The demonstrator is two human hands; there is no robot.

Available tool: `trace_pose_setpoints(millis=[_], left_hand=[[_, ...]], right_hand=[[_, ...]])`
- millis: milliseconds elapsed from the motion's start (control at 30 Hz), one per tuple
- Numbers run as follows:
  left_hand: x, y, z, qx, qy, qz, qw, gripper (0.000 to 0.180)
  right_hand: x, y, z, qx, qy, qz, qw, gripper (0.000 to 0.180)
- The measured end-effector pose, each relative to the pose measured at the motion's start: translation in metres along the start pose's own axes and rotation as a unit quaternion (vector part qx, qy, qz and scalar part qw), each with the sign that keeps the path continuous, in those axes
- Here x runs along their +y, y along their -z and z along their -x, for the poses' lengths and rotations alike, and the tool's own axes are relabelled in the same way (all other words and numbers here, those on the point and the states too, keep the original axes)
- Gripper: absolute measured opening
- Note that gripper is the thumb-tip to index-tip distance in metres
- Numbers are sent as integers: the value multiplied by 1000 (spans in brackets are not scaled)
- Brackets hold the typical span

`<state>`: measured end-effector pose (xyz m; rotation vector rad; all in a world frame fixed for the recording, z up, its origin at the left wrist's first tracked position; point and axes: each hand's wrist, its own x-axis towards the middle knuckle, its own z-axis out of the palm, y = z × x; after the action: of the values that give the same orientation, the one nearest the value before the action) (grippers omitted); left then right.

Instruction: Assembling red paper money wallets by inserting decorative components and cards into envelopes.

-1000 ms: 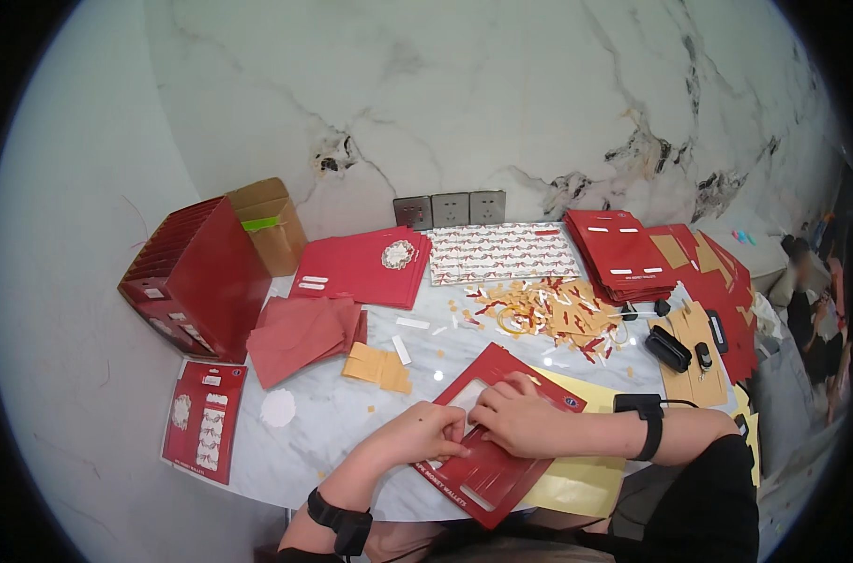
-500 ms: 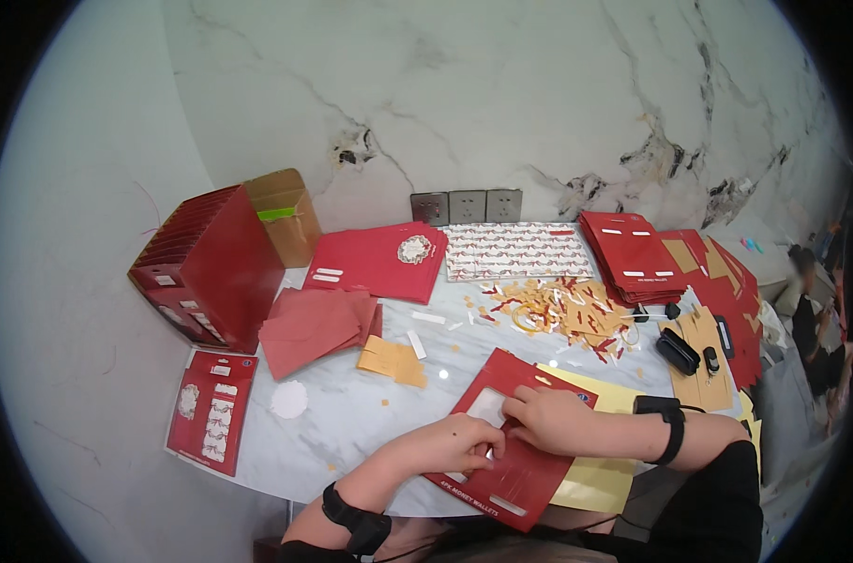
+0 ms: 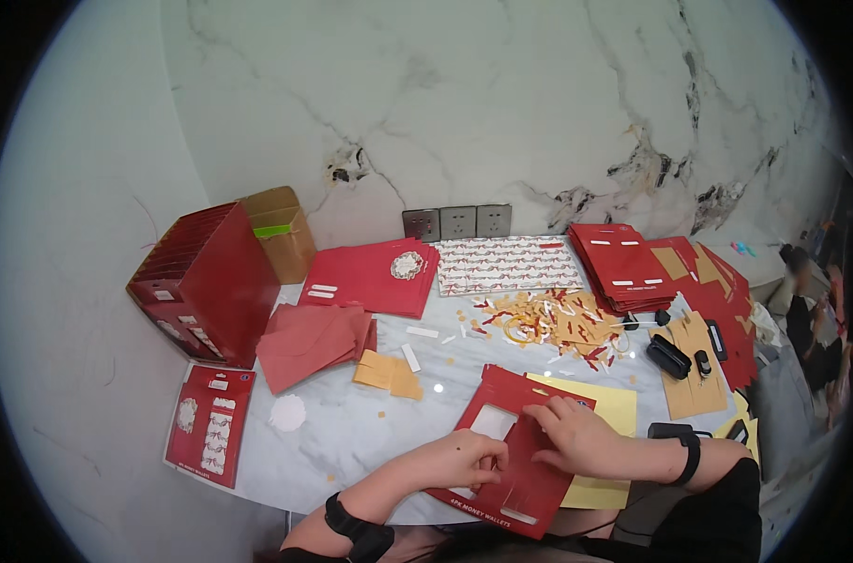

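Marbled wall (image 3: 483, 103), fitted with grey sockets (image 3: 457, 223), is shown in the head view behind a pale counter (image 3: 337, 441). At the near edge of the counter, a red card (image 3: 525, 455) with pale windows is laid at a slant, partly over a yellow sheet (image 3: 609, 418). The left hand (image 3: 480, 460) is placed over the card's left part with its fingers curled; whether anything is gripped by it cannot be told. The right hand (image 3: 569, 433) is held over the card's upper right part, loosely open, fingers bent and thumb apart. A black band is worn on each forearm.

To the left, a red box (image 3: 234, 291) is stood beside a cardboard box (image 3: 286, 249), with a red pack (image 3: 211, 427) in front. Dull red envelopes (image 3: 314, 342), tan paper (image 3: 379, 371) and a white disc (image 3: 287, 413) are spread nearby. Along the back, red sheets (image 3: 365, 281), a patterned sheet (image 3: 511, 266) and a red stack (image 3: 621, 267) are lined up. Paper scraps (image 3: 562, 319) are heaped in front, with a black case (image 3: 668, 357) to their right.
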<state>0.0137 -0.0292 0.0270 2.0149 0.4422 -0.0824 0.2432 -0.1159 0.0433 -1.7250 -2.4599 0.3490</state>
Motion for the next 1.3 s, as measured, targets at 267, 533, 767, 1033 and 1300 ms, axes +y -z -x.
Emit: trace_pose_setpoints(millis=[267, 533, 767, 1033, 1300], left_hand=[[-5, -7, 2, -15, -88, 34, 995, 21], [-17, 6, 0, 311, -169, -114, 928, 64], [-33, 9, -15, 233, -141, -216, 938, 61], [-46, 29, -4, 536, -31, -84, 839, 42], [-53, 28, 0, 451, 105, 73, 883, 35]], right_hand=[[17, 13, -17, -211, -55, -155, 963, 61], [4, 1, -20, -218, -14, -213, 952, 53], [12, 16, -26, -83, 11, -128, 988, 43], [12, 71, -18, 31, -24, -96, 995, 46], [31, 15, -38, 96, 39, 35, 994, 75]])
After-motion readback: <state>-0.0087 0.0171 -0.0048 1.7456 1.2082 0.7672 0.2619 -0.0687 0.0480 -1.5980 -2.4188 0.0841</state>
